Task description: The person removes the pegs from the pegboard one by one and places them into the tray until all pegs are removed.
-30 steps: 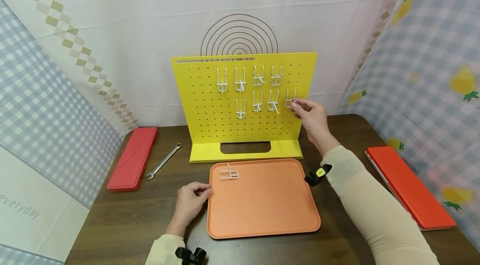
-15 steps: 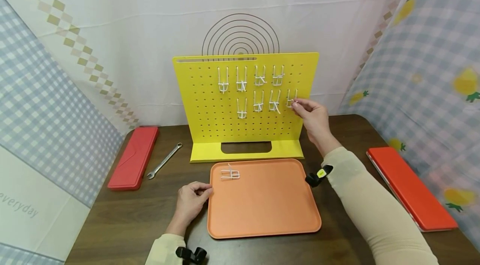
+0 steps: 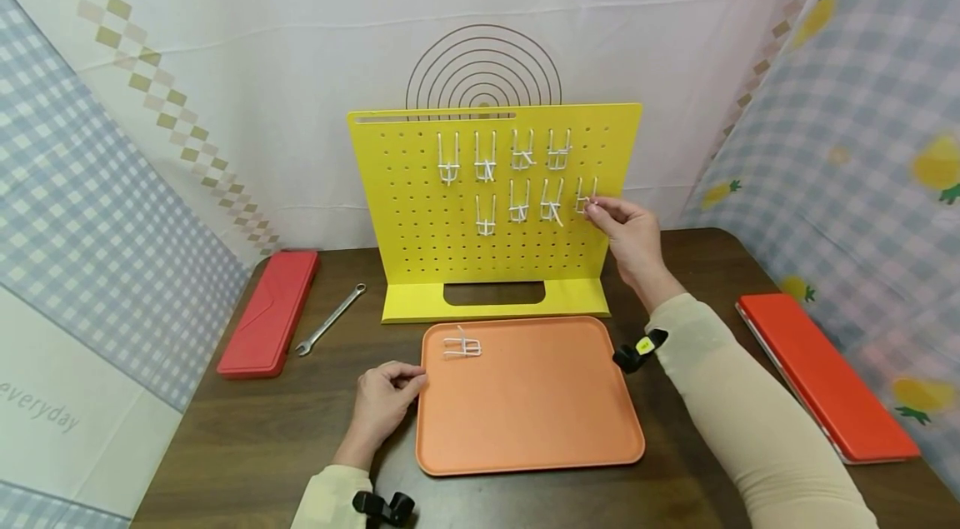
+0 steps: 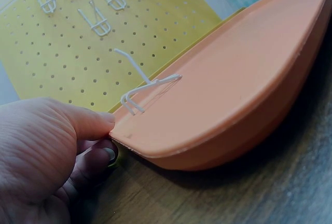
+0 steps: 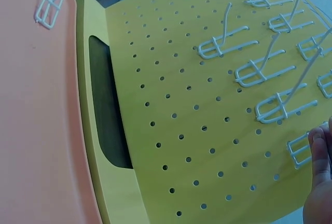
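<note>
The head camera looks forward and down over the desk [image 3: 232,446]; the left wrist camera [image 3: 397,508] sits low by the tray [image 3: 532,404], the right wrist camera [image 3: 626,359] close to the pegboard [image 3: 431,242], all three catching both.

Right-hand grip [image 5: 321,185] cut off, lower right of right-wrist view, white wire hook [image 5: 296,152] partly hidden behind it, orange tray [image 5: 36,120] cropped left

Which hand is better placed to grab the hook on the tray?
Probably the left hand: it pinches the tray near the loose hook, though it would have to let go first. The right hand is up at the yellow board, fingers on another hook.
</note>
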